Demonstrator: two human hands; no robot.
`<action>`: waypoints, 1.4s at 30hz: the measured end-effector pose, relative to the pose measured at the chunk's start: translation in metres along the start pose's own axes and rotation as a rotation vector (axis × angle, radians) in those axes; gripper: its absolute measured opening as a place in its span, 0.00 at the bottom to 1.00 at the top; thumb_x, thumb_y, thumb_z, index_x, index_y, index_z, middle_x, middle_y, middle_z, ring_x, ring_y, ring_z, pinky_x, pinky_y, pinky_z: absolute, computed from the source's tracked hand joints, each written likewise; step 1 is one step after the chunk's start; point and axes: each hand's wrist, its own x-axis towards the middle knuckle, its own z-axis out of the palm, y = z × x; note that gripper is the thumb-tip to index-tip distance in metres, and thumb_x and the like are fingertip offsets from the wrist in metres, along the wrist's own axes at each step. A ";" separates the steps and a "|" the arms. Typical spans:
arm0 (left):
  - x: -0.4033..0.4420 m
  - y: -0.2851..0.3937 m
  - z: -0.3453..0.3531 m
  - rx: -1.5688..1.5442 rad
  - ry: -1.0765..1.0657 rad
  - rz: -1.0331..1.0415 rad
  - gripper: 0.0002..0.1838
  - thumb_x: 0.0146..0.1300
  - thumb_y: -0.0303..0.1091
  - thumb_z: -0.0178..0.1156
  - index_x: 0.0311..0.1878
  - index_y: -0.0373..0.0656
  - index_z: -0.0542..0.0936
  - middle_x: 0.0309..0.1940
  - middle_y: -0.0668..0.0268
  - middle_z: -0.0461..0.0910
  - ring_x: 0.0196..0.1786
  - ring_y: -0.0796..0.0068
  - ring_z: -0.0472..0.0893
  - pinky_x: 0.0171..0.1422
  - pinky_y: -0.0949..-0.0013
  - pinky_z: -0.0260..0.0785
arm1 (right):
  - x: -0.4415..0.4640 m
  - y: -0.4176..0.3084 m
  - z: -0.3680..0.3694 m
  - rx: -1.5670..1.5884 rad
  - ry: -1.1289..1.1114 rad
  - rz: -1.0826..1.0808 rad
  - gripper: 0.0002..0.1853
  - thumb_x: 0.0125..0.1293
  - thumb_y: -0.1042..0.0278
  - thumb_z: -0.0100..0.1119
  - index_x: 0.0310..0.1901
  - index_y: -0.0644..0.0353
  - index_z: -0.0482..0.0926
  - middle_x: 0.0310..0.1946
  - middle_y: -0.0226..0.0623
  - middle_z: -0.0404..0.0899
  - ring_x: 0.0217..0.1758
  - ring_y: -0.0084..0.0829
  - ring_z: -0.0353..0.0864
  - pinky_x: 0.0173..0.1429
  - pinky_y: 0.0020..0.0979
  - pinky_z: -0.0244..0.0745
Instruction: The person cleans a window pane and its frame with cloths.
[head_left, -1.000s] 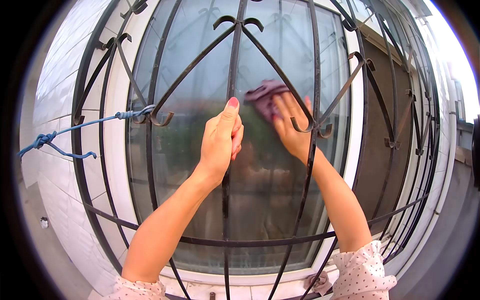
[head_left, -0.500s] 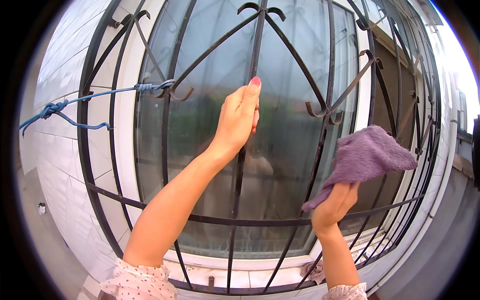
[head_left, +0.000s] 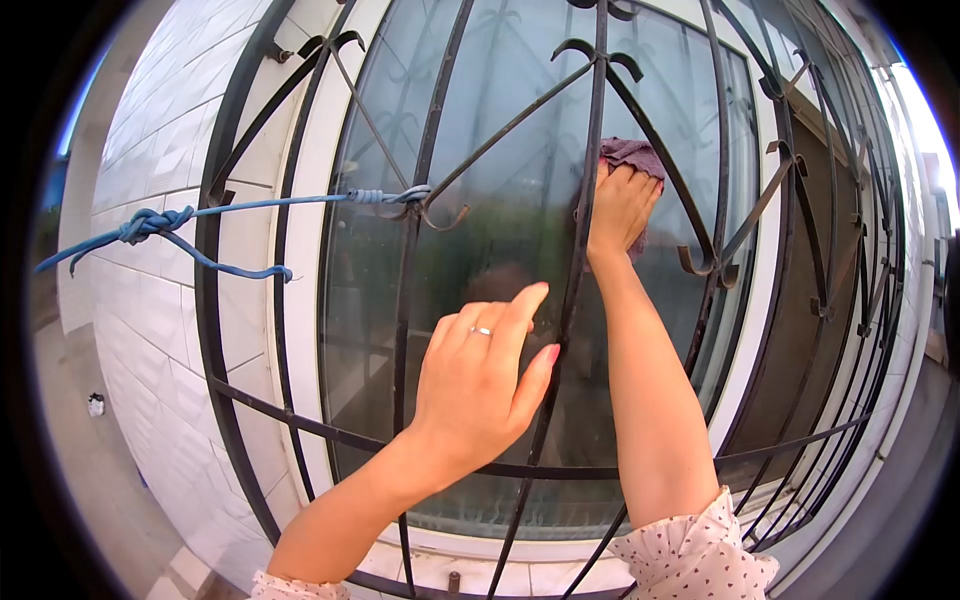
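Black metal bars (head_left: 430,120) stand in front of a window pane (head_left: 500,215). My right hand (head_left: 622,205) reaches past the bars and presses a purple cloth (head_left: 632,153) to the glass, right of a vertical bar. Lower and to the left, my left hand (head_left: 480,375) is just beside that same bar, with the index finger and thumb apart and a ring on one finger. Nothing shows in its grasp; the other fingers are bent and their tips are hidden.
A knotted blue cord (head_left: 150,225) stretches from the left to a curl of the bars. White tiled wall (head_left: 165,330) lies left of the white window frame (head_left: 302,330). At the right, more bars cover a brown panel (head_left: 795,370). A sill (head_left: 540,578) runs below.
My left hand has let go of the bar and moved lower. My right hand and the cloth went from outside the bars at the right back up to the glass. The view has shifted left.
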 end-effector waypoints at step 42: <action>-0.091 -0.042 -0.012 0.476 -0.056 0.025 0.17 0.51 0.32 0.52 0.45 0.43 0.78 0.53 0.63 0.75 0.62 0.68 0.69 0.65 0.40 0.51 | 0.187 -0.088 0.105 0.034 -0.153 -0.137 0.30 0.66 0.46 0.32 0.65 0.50 0.61 0.66 0.44 0.60 0.70 0.46 0.56 0.68 0.58 0.44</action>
